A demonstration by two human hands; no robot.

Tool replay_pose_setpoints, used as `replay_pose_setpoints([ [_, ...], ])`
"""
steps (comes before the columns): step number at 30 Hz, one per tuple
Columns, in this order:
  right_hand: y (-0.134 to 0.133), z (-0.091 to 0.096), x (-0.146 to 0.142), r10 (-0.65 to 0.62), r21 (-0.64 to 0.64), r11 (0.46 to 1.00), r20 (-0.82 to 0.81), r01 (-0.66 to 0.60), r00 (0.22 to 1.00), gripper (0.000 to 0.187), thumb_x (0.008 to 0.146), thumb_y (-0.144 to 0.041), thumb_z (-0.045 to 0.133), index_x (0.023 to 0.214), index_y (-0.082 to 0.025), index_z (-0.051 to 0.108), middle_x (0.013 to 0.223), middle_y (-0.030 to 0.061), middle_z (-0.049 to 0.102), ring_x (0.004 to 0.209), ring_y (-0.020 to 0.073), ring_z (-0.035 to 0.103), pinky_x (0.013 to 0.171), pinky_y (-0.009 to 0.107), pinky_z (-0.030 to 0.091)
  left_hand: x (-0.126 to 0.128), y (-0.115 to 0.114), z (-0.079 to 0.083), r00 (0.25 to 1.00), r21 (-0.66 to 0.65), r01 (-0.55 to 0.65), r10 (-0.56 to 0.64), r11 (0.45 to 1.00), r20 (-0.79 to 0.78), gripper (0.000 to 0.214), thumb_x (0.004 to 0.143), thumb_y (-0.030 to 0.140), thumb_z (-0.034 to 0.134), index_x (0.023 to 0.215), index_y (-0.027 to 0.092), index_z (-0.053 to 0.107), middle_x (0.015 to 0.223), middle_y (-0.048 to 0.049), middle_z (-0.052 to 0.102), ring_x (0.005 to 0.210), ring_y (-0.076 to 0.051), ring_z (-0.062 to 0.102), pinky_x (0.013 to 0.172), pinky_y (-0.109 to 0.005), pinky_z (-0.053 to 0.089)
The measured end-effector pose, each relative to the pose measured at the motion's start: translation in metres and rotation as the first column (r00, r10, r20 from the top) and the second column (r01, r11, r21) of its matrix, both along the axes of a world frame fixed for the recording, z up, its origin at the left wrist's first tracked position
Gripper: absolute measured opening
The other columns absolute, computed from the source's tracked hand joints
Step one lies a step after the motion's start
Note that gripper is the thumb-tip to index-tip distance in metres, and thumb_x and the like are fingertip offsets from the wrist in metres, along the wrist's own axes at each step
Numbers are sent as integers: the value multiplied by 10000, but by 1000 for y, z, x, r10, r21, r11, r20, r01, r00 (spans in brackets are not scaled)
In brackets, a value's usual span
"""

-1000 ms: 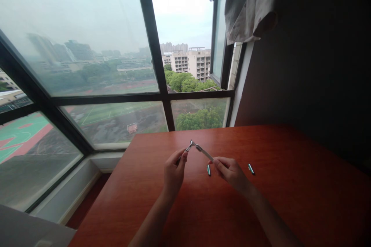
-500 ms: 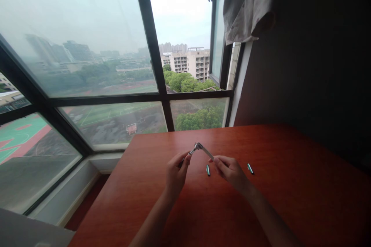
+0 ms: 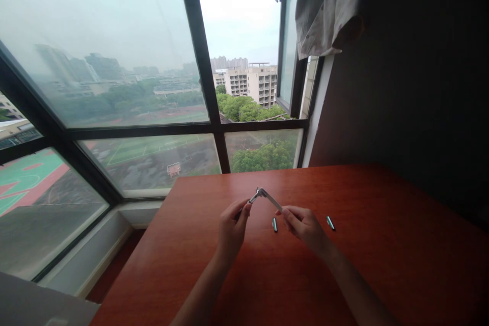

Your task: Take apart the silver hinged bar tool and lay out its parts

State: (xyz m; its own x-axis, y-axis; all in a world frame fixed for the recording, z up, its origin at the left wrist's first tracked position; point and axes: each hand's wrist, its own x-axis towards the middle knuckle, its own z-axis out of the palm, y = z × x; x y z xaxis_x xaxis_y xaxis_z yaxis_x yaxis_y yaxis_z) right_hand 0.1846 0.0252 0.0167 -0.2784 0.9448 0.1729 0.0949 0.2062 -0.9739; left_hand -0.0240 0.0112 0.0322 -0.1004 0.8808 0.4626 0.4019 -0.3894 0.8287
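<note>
Both of my hands hold a slim metal razor above a reddish-brown wooden table (image 3: 382, 244). My right hand (image 3: 303, 226) pinches the razor handle (image 3: 272, 199) at its lower end. My left hand (image 3: 231, 226) pinches the head end of the razor (image 3: 254, 196); what exactly is between those fingertips is too small to make out. Two small teal-and-silver blade cartridges lie on the table: one cartridge (image 3: 274, 224) just left of my right hand, the other cartridge (image 3: 330, 222) to its right.
Large dark-framed windows (image 3: 206, 86) rise behind the table's far edge, one pane swung open. A pale cloth garment (image 3: 328, 10) hangs at the upper right against a dark wall (image 3: 420, 86). A window ledge (image 3: 95, 260) runs left of the table.
The razor's bent top has shifted slightly right, and my left fingertips have followed it. The two cartridges on the table have stayed put.
</note>
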Motion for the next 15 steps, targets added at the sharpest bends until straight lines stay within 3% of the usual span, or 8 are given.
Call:
replay_pose_setpoints([
  [10, 0, -1, 1, -9, 58, 998, 51, 6, 999, 394, 904, -450, 458, 868, -121, 673, 519, -29, 473, 462, 90, 418, 436, 210, 300, -2, 1, 1, 998, -10, -51, 51, 999, 30, 305, 870, 363, 529, 978, 133, 697, 685, -15, 569, 626, -140, 511, 556, -210, 383],
  [15, 0, -1, 0, -24, 59, 998, 59, 20, 998, 408, 897, -462, 459, 880, -118, 676, 519, -28, 474, 461, 91, 419, 433, 210, 299, -1, 1, 0, 1000, -20, -20, 21, 1000, 20, 319, 866, 377, 532, 975, 130, 702, 670, -17, 562, 614, -139, 500, 552, -208, 383],
])
